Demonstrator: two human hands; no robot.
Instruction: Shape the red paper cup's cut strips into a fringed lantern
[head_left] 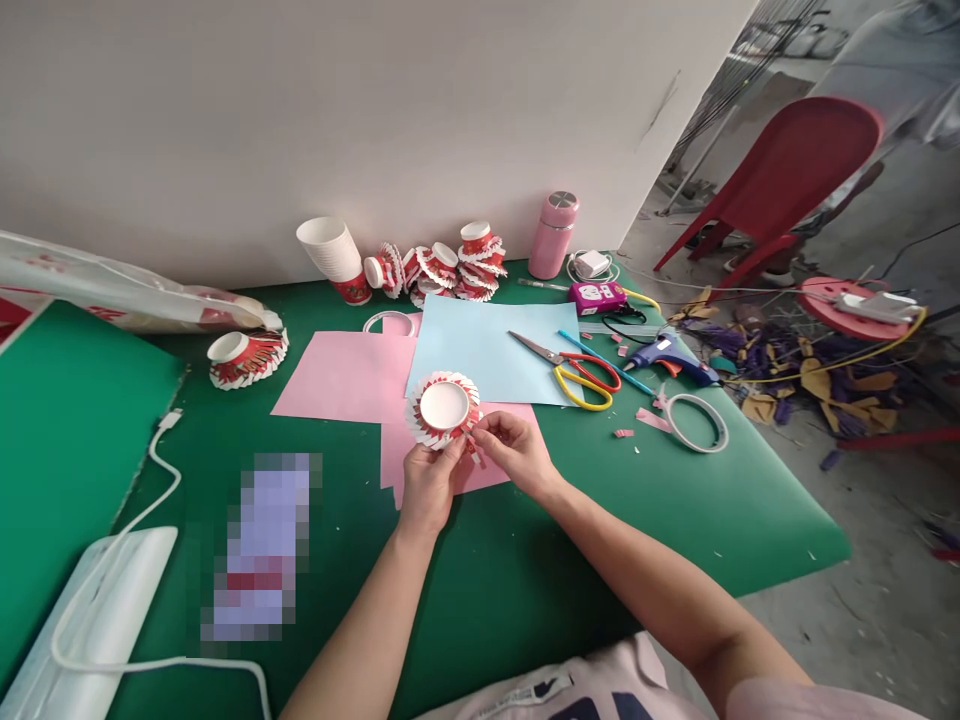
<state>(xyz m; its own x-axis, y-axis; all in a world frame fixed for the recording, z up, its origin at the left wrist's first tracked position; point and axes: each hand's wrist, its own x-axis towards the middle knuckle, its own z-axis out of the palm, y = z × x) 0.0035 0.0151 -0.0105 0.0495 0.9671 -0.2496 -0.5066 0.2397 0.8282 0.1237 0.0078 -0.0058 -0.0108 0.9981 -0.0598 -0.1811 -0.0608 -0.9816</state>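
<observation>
A paper cup (444, 406), its red-and-white side cut into strips that fan out in a ring, is held over pink paper sheets (341, 375). My left hand (430, 487) grips its near edge from below, thumb against the strips. At the cup's lower right, my right hand (517, 450) pinches one of the strips between thumb and fingers. A light blue sheet (480, 340) lies just beyond the cup. Scissors with red and yellow handles (574, 368) rest on it, beside a blue pencil-like stick (600, 358).
Along the wall stand stacked paper cups (334, 255), several cut cups (442, 265) and a pink flask (555, 235). At right lie a blue glue gun (667, 358) and a tape roll (697, 424). Another cut cup (244, 358) and a white cable (169, 470) are at left.
</observation>
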